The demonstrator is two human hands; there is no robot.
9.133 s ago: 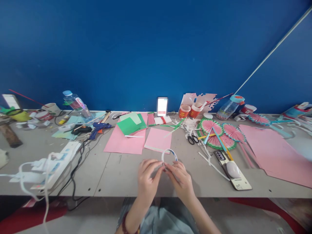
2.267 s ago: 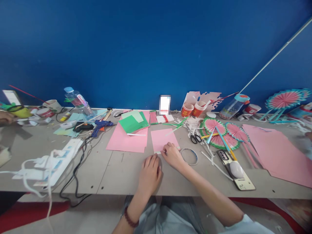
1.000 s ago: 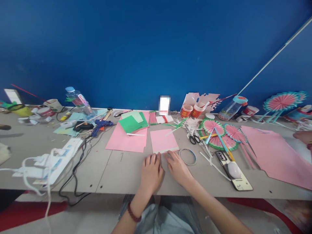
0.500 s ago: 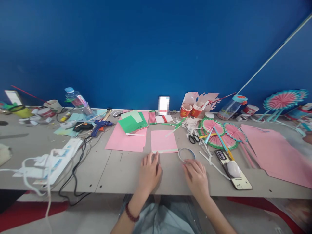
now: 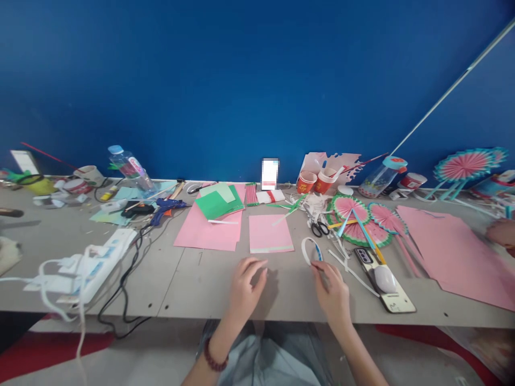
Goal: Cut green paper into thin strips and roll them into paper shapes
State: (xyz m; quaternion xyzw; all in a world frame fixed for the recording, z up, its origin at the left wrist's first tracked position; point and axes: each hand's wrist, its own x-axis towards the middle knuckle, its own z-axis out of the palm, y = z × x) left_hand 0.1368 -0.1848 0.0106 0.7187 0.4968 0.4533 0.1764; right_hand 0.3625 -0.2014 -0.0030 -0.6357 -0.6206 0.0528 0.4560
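In the head view my right hand (image 5: 332, 289) pinches the near edge of a thin roll of tape (image 5: 306, 252), white outside with blue inside. The roll is tipped up off the table. My left hand (image 5: 246, 287) hovers over the bare grey table, thumb and fingers apart, with nothing in it. Just beyond both hands lies a pink paper square (image 5: 271, 230) with a pale strip along its near edge. Black-handled scissors (image 5: 321, 229) rest behind the roll.
Left of centre are pink sheets with green paper (image 5: 219, 202), a blue glue gun (image 5: 167, 209) and a power strip (image 5: 107, 262). To the right lie paper fans (image 5: 358, 220), a phone (image 5: 398, 300) and pink sheets (image 5: 450, 246). Another person's hand (image 5: 501, 234) shows at the right edge.
My right hand has taken hold of the tape roll and tilted it up from the table. My left hand has lifted off the pink square's near edge.
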